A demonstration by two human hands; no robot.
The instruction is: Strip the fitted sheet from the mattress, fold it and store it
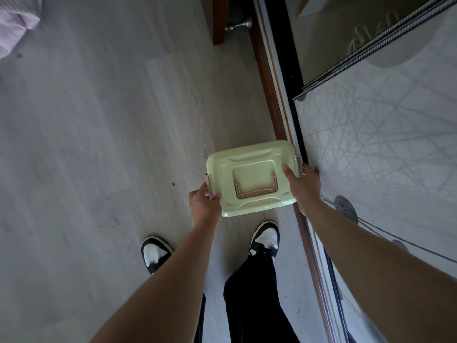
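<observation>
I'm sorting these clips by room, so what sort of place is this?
Probably a bedroom. Pink bedding shows at the top left corner over a pale wood-look floor, and a sliding wardrobe door runs along the right. Both hands, left hand and right hand, hold a lidded green storage box.

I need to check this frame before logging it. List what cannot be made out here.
- Contents of the green storage box: head view, hidden by its closed lid.
- Fingers of the left hand and right hand: mostly hidden behind the box's ends.
- Pink fabric: cut off by the top left edge, so what it is cannot be told.
- Whether the box rests on the floor: hidden by the box.
</observation>
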